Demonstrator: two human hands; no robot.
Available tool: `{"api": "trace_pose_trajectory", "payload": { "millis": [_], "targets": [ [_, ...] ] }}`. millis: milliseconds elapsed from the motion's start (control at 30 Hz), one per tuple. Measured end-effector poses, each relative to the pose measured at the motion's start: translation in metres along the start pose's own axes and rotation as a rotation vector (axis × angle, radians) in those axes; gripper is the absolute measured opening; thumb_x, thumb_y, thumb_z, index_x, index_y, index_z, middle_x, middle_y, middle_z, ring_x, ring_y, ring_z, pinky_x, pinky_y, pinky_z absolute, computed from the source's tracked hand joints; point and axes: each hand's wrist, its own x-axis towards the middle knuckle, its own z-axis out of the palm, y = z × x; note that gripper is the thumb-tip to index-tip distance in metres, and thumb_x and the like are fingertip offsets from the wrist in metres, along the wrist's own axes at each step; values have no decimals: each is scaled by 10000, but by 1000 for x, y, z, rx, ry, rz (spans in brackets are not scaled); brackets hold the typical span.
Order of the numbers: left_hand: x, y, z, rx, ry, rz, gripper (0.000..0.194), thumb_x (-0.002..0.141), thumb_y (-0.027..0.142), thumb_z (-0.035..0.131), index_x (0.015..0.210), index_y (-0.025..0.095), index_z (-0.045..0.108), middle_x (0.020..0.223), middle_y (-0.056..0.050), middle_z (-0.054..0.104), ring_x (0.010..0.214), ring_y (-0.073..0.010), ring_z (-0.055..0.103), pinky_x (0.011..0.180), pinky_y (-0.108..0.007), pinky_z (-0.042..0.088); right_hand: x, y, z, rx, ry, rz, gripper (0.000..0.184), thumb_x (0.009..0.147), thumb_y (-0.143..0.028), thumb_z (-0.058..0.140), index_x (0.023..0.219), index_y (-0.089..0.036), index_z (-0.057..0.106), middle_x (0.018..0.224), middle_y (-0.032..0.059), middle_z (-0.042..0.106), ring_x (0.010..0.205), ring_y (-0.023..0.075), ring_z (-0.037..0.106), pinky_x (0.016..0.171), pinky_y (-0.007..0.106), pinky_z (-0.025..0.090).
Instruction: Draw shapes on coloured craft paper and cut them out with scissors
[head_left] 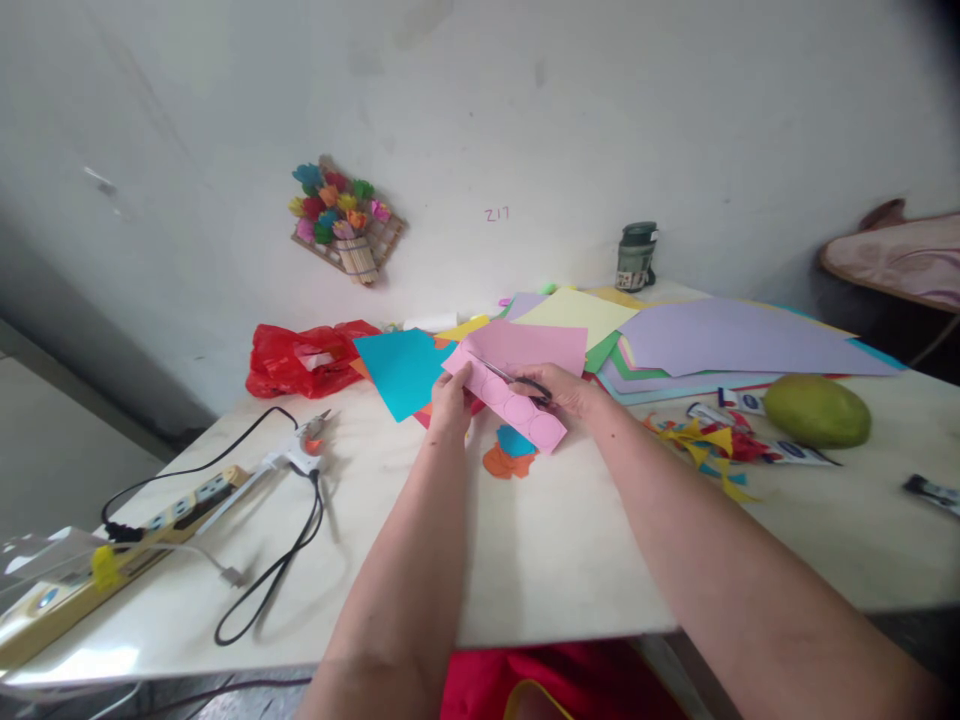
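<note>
My left hand (452, 396) pinches the left end of a pink paper strip (517, 407) with several circles drawn in a row along it. In my right hand (559, 386) is a pair of scissors (536, 391), fingers wrapped round the dark handles. The blades point left along the strip's upper edge, close to my left thumb. Behind the strip lies a larger pink sheet (540, 345). On the table just below are orange paper cutouts (506, 462) and blue paper cutouts (516, 441). A blue sheet (401, 372) lies to the left of my left hand.
At left are a hot glue gun (304, 452) with a black cord and a power strip (180, 510). A red plastic bag (304, 360) sits behind. Coloured sheets (720, 335), paper scraps (701, 440), a green fruit (817, 410) and a dark bottle (636, 258) are at right.
</note>
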Motion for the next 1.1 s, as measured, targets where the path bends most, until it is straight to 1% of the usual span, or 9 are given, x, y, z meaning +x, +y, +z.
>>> {"api": "trace_pose_trajectory", "payload": {
  "millis": [67, 167, 333, 433, 533, 633, 767, 967, 1100],
  "targets": [
    [-1, 0, 0, 19, -14, -12, 217, 611, 169, 717, 799, 112, 626, 719, -47, 660, 645, -151, 621, 679, -287, 499, 0, 1, -3, -61, -10, -12, 243, 659, -386, 633, 659, -167, 528, 459, -63, 388, 382, 64, 339, 356, 212, 197],
    [-2, 1, 1, 49, -12, -24, 212, 614, 173, 713, 796, 117, 621, 705, -44, 655, 651, -156, 622, 675, -282, 491, 1, 2, -6, -117, -17, -23, 256, 671, -405, 624, 714, -163, 553, 475, -53, 442, 387, 72, 386, 353, 208, 233],
    [-3, 1, 3, 57, -6, -39, 191, 619, 173, 701, 783, 111, 625, 692, -47, 656, 618, -153, 615, 641, -277, 488, 3, 2, -6, -159, -14, -43, 267, 644, -382, 676, 754, -163, 570, 476, -58, 459, 367, 66, 386, 341, 203, 256],
    [-3, 1, 3, 45, 2, -37, 181, 617, 157, 696, 778, 108, 628, 690, -46, 658, 603, -150, 611, 635, -281, 491, 6, 3, -7, -155, -23, -31, 276, 663, -406, 664, 760, -162, 579, 480, -54, 462, 372, 71, 391, 344, 208, 276],
    [-2, 2, 3, 32, 5, -24, 200, 622, 149, 687, 811, 113, 635, 713, -50, 665, 645, -164, 625, 672, -295, 496, 11, 4, -9, -147, -42, -22, 289, 682, -434, 644, 768, -164, 589, 474, -52, 454, 376, 73, 378, 339, 212, 251],
    [-1, 2, 2, 10, 33, -10, 191, 628, 140, 680, 811, 114, 633, 732, -54, 668, 678, -173, 632, 700, -305, 500, 19, 7, -12, -144, -56, -26, 282, 679, -430, 651, 763, -166, 593, 467, -59, 433, 373, 64, 345, 341, 211, 227],
    [1, 1, -1, -23, 56, -14, 164, 638, 137, 671, 793, 115, 622, 722, -51, 661, 643, -164, 625, 681, -308, 507, 27, 11, -14, -145, -70, -10, 274, 670, -413, 662, 755, -163, 592, 465, -63, 413, 364, 59, 322, 337, 214, 218],
    [-1, 0, -1, 53, 31, -64, 217, 642, 169, 681, 843, 117, 622, 725, -64, 662, 646, -177, 625, 653, -316, 511, 32, 14, -18, -127, -70, -20, 255, 664, -397, 670, 731, -170, 577, 454, -66, 400, 360, 62, 312, 336, 216, 201],
    [-2, -2, -2, 64, -11, -45, 218, 643, 182, 688, 842, 118, 623, 739, -66, 663, 654, -174, 627, 661, -314, 510, 27, 11, -17, -87, -84, 7, 245, 671, -388, 657, 750, -168, 585, 449, -63, 424, 349, 62, 322, 324, 213, 201]
  ]
}}
